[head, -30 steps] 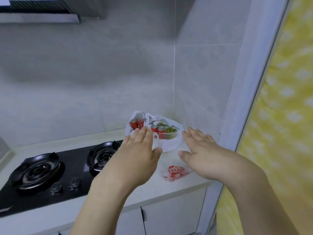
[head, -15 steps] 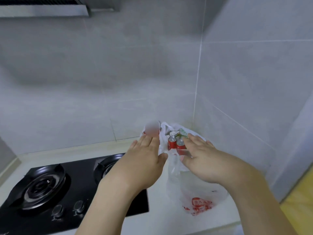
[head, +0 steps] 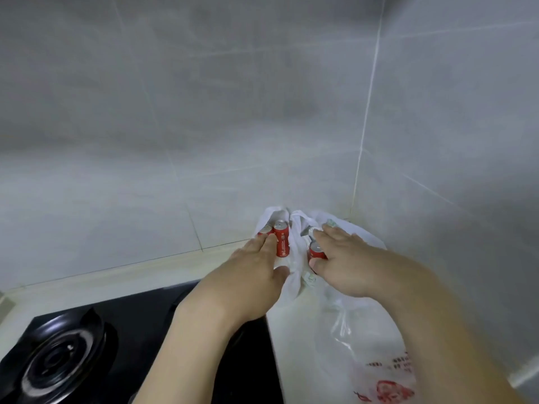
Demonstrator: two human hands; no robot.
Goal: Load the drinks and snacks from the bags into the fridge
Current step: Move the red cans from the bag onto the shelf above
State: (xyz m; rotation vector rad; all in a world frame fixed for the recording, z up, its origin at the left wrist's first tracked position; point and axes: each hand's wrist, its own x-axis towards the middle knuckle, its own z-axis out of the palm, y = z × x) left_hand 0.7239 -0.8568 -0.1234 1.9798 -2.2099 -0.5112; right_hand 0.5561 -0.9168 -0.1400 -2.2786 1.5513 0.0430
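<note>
**Two hands at the mouth of a shopping bag in the counter's back corner**

A white plastic bag (head: 294,266) stands on the pale countertop (head: 303,345) in its far right corner, where the two grey tiled walls (head: 204,126) meet. Its mouth gapes upward, and red drink cans show inside. One upright red can (head: 281,239) stands at the left of the opening, with a second can (head: 264,230) just behind it, mostly hidden. A third red can (head: 316,252) lies to the right of the bag's central fold, partly covered by fingers. Further items deeper in the bag (a silvery top and a greenish packet) are too blurred to identify.

The left hand (head: 250,275) reaches in from the lower centre, fingers straight and together, their tips touching the side of the upright can; the thumb rests against the bag's fold. The right hand (head: 341,263) comes in from the lower right, fingers extended over the bag's right half, thumb and fingers on either side of the third can; whether they actually grip it cannot be told.

A clear plastic bag (head: 379,360) with red print lies flat along the counter's right edge, under the right forearm. A black gas hob (head: 131,330) fills the counter's near left part, its burner (head: 58,357) at the lower left corner; the left forearm crosses over the hob's right edge.
</note>
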